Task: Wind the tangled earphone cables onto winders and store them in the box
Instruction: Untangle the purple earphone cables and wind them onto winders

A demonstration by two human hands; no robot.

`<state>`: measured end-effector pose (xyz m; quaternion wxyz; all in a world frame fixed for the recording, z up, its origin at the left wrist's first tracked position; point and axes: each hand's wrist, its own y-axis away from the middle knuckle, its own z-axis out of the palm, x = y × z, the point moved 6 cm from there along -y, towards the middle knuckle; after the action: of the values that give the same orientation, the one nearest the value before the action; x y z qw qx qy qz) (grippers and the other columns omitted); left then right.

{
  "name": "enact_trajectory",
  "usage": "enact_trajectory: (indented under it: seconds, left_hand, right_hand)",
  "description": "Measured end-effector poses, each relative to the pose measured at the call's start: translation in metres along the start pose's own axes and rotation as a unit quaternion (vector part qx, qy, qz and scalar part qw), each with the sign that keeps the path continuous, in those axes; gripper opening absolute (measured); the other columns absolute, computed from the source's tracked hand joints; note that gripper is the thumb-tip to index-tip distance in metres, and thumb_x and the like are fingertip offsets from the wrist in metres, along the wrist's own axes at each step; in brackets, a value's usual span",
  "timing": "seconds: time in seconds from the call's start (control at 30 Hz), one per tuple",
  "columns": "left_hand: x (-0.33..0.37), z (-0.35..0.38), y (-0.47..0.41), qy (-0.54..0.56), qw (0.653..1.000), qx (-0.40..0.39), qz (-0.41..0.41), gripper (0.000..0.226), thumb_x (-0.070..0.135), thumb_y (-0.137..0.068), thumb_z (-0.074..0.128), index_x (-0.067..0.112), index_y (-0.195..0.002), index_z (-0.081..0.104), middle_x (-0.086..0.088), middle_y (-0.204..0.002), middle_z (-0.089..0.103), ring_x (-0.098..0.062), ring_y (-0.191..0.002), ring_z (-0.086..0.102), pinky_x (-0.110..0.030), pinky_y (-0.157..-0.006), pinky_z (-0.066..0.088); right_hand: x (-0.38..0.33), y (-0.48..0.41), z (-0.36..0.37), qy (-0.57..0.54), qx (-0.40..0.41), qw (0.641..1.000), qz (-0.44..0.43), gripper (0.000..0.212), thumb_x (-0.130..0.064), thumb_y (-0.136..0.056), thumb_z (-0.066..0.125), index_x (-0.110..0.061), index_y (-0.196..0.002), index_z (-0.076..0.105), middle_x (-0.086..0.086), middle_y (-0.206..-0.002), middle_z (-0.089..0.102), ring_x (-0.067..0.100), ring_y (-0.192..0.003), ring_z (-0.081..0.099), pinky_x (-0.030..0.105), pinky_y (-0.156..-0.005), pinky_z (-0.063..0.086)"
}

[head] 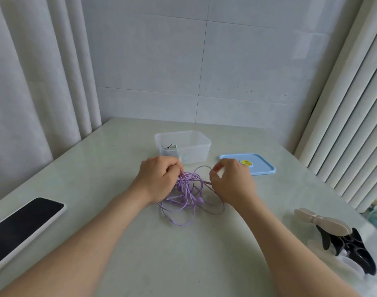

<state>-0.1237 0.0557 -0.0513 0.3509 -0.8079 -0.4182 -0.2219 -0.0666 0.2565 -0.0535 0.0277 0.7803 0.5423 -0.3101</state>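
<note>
Tangle of purple cable (pixel 186 197) lies between left hand (pixel 159 176), gripping strands, and right hand (pixel 232 182), pinching one.

- A wall (pixel 237 61) of large pale grey tiles stands behind the table, crossed by thin dark grout lines, with a few small dark specks low on the right.
- On the left, a pale curtain (pixel 33 82) hangs in soft vertical folds down past the table's edge.
- On the right, a cream ribbed drape (pixel 350 125) falls in narrow, regular pleats; whether it is cloth or slats cannot be told.
- The table (pixel 172 254) has a glossy, pale greenish-white top with faint marbling; its far edge meets the wall.
- The light is soft and even, leaving a faint sheen on the tabletop.
</note>
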Motion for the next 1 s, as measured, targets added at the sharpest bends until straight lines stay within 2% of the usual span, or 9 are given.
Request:
enact_trajectory:
  seconds: [0.1,0.2,0.4,0.53,0.6,0.7,0.8,0.9,1.0]
  left_hand:
    - [0.003,-0.004,0.001,-0.038,0.999,0.034,0.019,0.034,0.057,-0.082,0.048,0.029,-0.072,0.065,0.019,-0.081,0.066,-0.009,-0.098,0.047,-0.037,-0.09,0.029]
    - [0.006,-0.009,0.001,-0.073,0.994,0.063,0.044,0.038,0.071,-0.07,0.059,0.033,-0.075,0.058,0.016,-0.091,0.062,-0.012,-0.102,0.041,-0.036,-0.086,0.025]
    - [0.01,-0.014,0.002,-0.117,0.983,0.098,0.103,0.031,0.045,-0.061,0.071,0.034,-0.082,0.051,0.016,-0.093,0.048,-0.014,-0.096,0.039,-0.034,-0.078,0.022]
    - [0.012,-0.014,0.003,-0.034,0.991,0.048,0.118,0.019,0.047,-0.075,0.065,0.029,-0.08,0.061,0.012,-0.086,0.061,-0.014,-0.092,0.057,-0.037,-0.086,0.042]
    - [0.013,-0.016,0.004,0.032,0.994,0.044,0.092,0.024,0.042,-0.091,0.056,0.025,-0.084,0.071,0.008,-0.082,0.071,-0.013,-0.081,0.066,-0.033,-0.079,0.052]
    - [0.005,-0.027,0.0,0.041,0.989,0.132,0.054,0.021,0.023,-0.105,0.051,0.023,-0.108,0.072,0.01,-0.081,0.075,-0.007,-0.063,0.068,-0.027,-0.068,0.054]
    - [0.0,-0.033,-0.003,0.036,0.985,0.163,0.039,0.015,0.012,-0.102,0.061,0.021,-0.108,0.072,0.011,-0.094,0.076,-0.006,-0.06,0.066,-0.02,-0.066,0.051]
    - [0.003,-0.035,-0.001,-0.008,0.986,0.156,0.064,0.019,0.005,-0.086,0.073,0.02,-0.098,0.075,0.017,-0.097,0.065,-0.008,-0.06,0.064,-0.002,-0.07,0.039]
    - [0.006,-0.024,-0.001,-0.031,0.993,0.088,0.066,0.027,0.011,-0.076,0.066,0.027,-0.097,0.074,0.022,-0.092,0.061,-0.001,-0.082,0.057,-0.011,-0.081,0.037]
  right_hand:
    - [-0.005,-0.001,-0.017,-0.111,0.108,0.987,-0.044,0.009,-0.029,-0.101,0.057,-0.024,-0.098,0.063,0.0,-0.063,0.068,0.018,-0.071,0.058,0.041,-0.067,0.053]
    - [-0.018,0.005,-0.032,-0.214,0.152,0.962,-0.08,0.006,-0.025,-0.103,0.057,-0.025,-0.097,0.057,-0.001,-0.062,0.07,0.02,-0.065,0.067,0.044,-0.073,0.056]
    - [-0.021,0.015,-0.043,-0.269,0.18,0.945,-0.041,0.005,-0.024,-0.083,0.06,-0.021,-0.079,0.06,0.003,-0.069,0.063,0.022,-0.072,0.059,0.05,-0.085,0.055]
    - [-0.015,0.011,-0.039,-0.328,0.129,0.936,0.009,0.016,-0.024,-0.081,0.051,-0.012,-0.081,0.062,0.002,-0.068,0.07,0.024,-0.072,0.067,0.044,-0.071,0.056]
    - [-0.016,0.011,-0.033,-0.357,0.083,0.93,0.029,0.019,-0.013,-0.086,0.046,-0.008,-0.085,0.064,0.01,-0.062,0.07,0.028,-0.062,0.071,0.04,-0.062,0.057]
    - [-0.018,0.013,-0.027,-0.302,0.036,0.952,0.027,0.028,-0.008,-0.081,0.042,-0.001,-0.08,0.069,0.011,-0.06,0.069,0.033,-0.052,0.066,0.039,-0.049,0.053]
    - [-0.022,0.015,-0.023,-0.264,0.017,0.964,0.0,0.034,-0.026,-0.08,0.05,0.001,-0.079,0.07,0.01,-0.059,0.071,0.036,-0.056,0.068,0.049,-0.058,0.059]
    - [-0.023,0.015,-0.023,-0.202,0.045,0.978,-0.016,0.028,-0.041,-0.083,0.059,-0.019,-0.071,0.072,-0.001,-0.054,0.067,0.025,-0.062,0.068,0.036,-0.063,0.055]
    - [-0.024,0.014,-0.022,-0.093,0.076,0.991,-0.051,0.049,-0.051,-0.088,0.068,-0.018,-0.054,0.057,-0.007,-0.045,0.055,0.019,-0.061,0.052,0.031,-0.056,0.039]
